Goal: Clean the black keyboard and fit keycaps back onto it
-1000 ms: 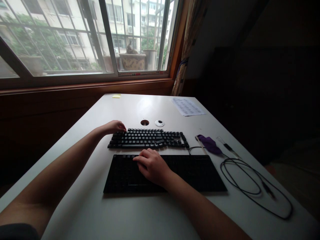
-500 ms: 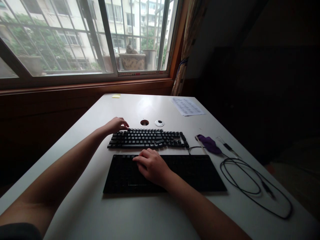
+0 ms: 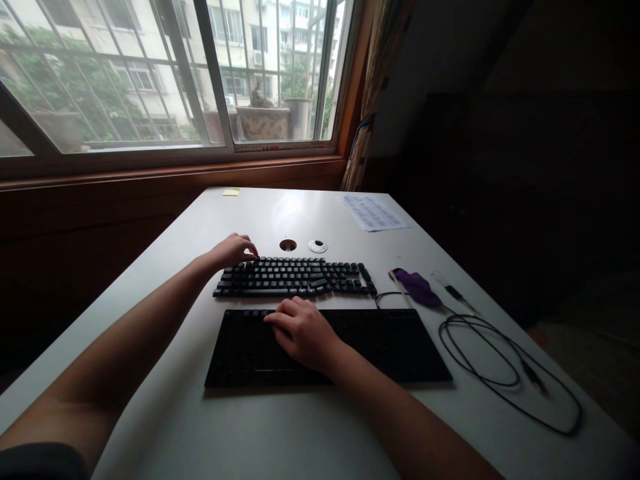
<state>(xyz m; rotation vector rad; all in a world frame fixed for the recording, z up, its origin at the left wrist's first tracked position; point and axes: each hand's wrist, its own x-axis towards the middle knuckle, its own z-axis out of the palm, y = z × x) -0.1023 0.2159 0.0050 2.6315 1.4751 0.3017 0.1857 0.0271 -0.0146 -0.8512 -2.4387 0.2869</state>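
Keycaps behind kbd base, cable to R, on desk.

Purple cloth (plain), yellow note, black keycaps

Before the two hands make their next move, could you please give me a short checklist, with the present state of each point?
1. Black keyboard lies flat on the table: ok.
2. Right hand is on the keyboard, at its upper left part: ok.
3. Left hand is at the top left of the loose keycaps: ok.
4. Left grip has a keycap between the fingertips: cannot tell, the fingers hide it.
5. All keycaps are on the keyboard: not ok, many lie in rows beyond it.
6. Cable loops are away from both hands: ok, they lie to the right.
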